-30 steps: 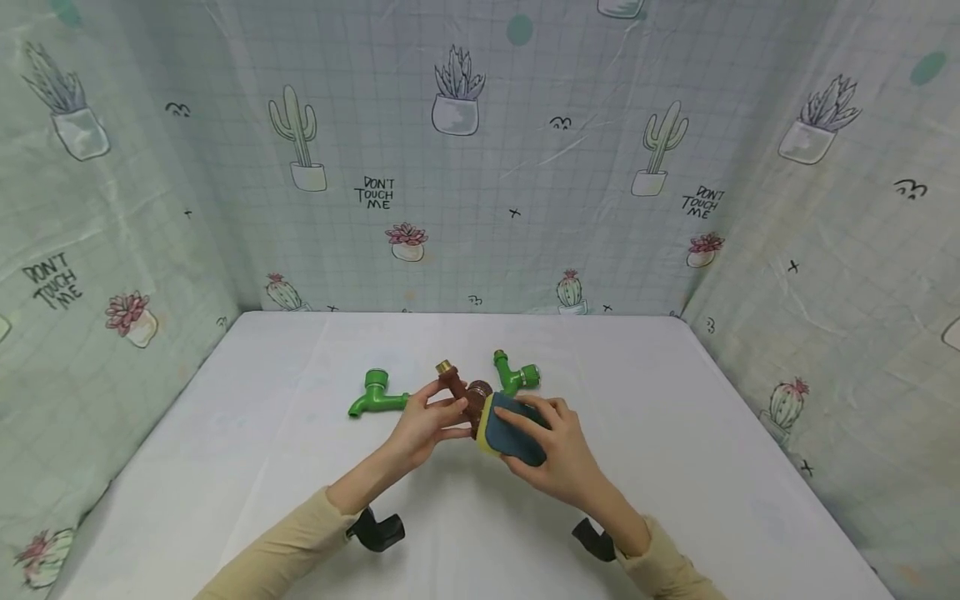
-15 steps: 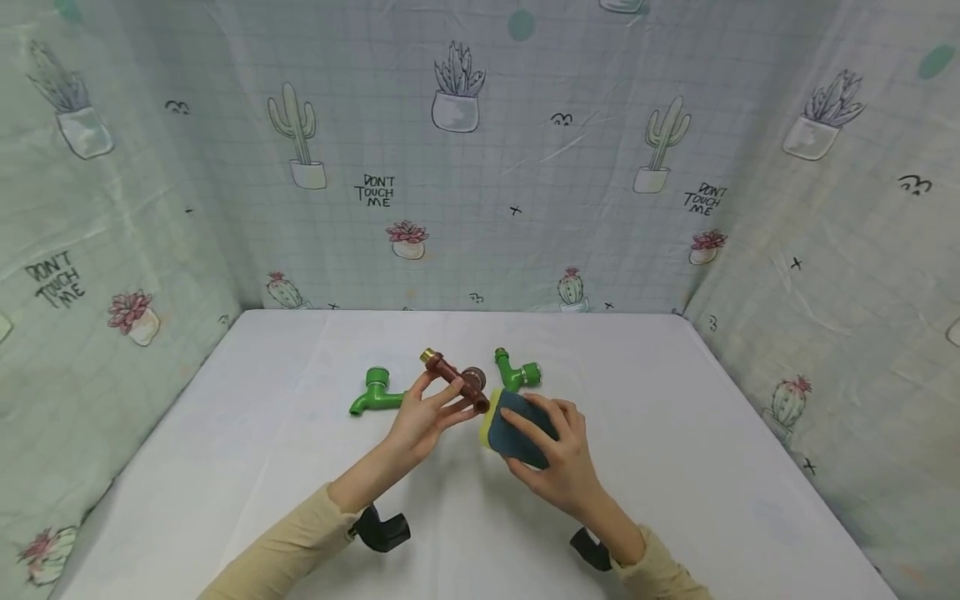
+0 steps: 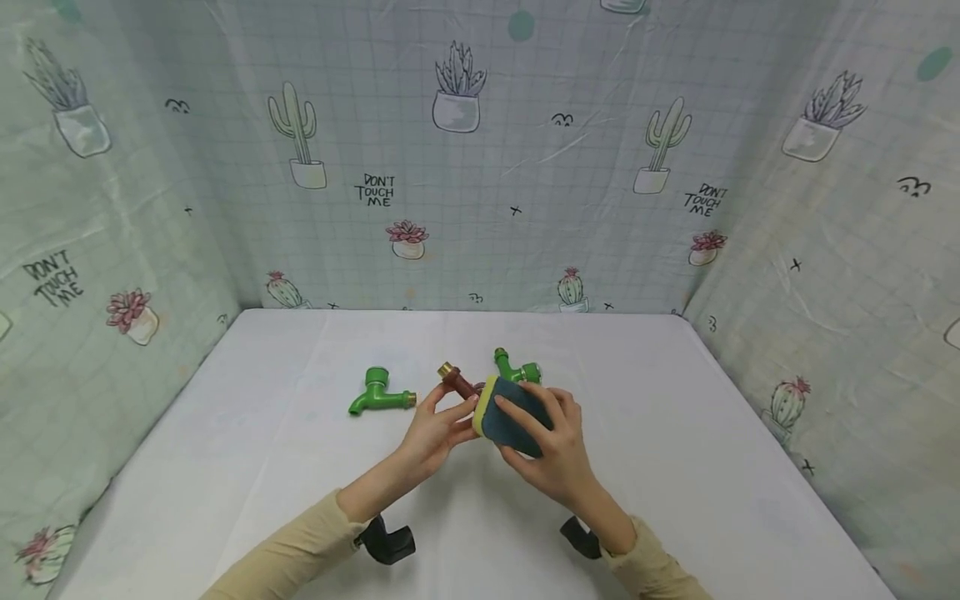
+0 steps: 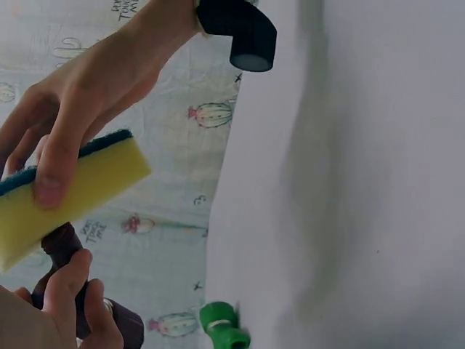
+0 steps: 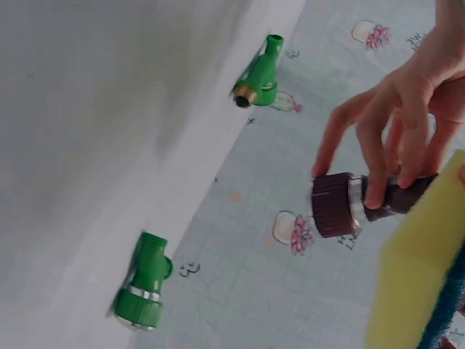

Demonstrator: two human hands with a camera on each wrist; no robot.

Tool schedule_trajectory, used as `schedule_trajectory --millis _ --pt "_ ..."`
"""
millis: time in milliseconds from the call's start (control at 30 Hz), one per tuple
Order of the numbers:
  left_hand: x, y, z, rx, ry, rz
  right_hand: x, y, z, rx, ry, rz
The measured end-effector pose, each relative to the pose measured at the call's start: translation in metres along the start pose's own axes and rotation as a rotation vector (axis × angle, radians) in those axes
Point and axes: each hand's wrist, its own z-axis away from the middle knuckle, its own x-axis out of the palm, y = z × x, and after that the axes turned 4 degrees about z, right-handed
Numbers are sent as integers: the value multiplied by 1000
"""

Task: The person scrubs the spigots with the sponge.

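Observation:
My left hand (image 3: 435, 435) grips a brown faucet (image 3: 459, 382) by its body, its brass threaded end pointing up and left. In my right hand (image 3: 557, 442) is a sponge (image 3: 517, 417) with a yellow side and a dark blue-green scouring side, pinched between thumb and fingers. The yellow side of the sponge (image 4: 80, 200) meets the spout end of the faucet (image 4: 61, 243) in the left wrist view. The faucet's ribbed knob (image 5: 331, 205) shows in the right wrist view; from the head, the sponge hides most of it.
One green faucet (image 3: 381, 395) lies on the white table (image 3: 675, 433) left of the hands; another green faucet (image 3: 514, 367) lies just behind the sponge. Black wrist mounts (image 3: 387, 542) hang under both forearms. Patterned cloth walls (image 3: 480, 208) enclose the back and sides.
The brown faucet was swung up and left, apart from the sponge, half a second ago. Now it has come back right and the sponge has risen against it, covering its spout.

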Motion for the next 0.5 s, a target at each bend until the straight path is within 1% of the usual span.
schedule_trajectory --millis 67,167,233,333,433,500 --pt "-1 1 0 -5 7 3 0 0 -2 -13 -7 18" --pt "-4 3 0 5 19 25 -1 0 -2 -38 -22 52" --pt "-6 4 0 12 0 28 -3 2 1 -45 -33 63" --pt "-9 6 0 11 -47 30 -4 6 9 -33 -49 62" --pt "-12 7 1 -21 -80 26 -6 13 14 4 -71 43" --pt "-12 6 1 -52 -106 -5 -7 19 16 38 -86 18"
